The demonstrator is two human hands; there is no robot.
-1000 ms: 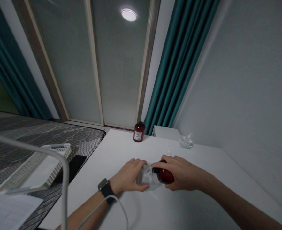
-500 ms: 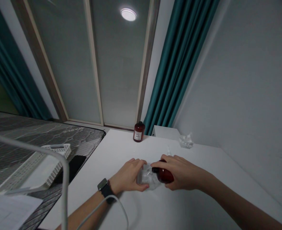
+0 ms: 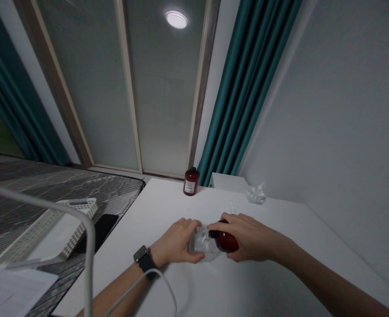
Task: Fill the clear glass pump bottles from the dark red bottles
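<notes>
Two bottles show on the desk (image 3: 154,193): your left hand (image 3: 176,241) closes on clear plastic wrap (image 3: 201,244), your right hand (image 3: 252,237) grips one dark red bottle (image 3: 227,242), and another dark red bottle (image 3: 191,182) stands bare at 12 o'clock.

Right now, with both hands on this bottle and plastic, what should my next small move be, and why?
I'd probably draw the clear plastic wrap leftward off the bottle with your left hand while your right hand steadies the dark red bottle. Its neck end sits inside the plastic, and a similar bottle stands bare near the far edge of the white table.
</notes>
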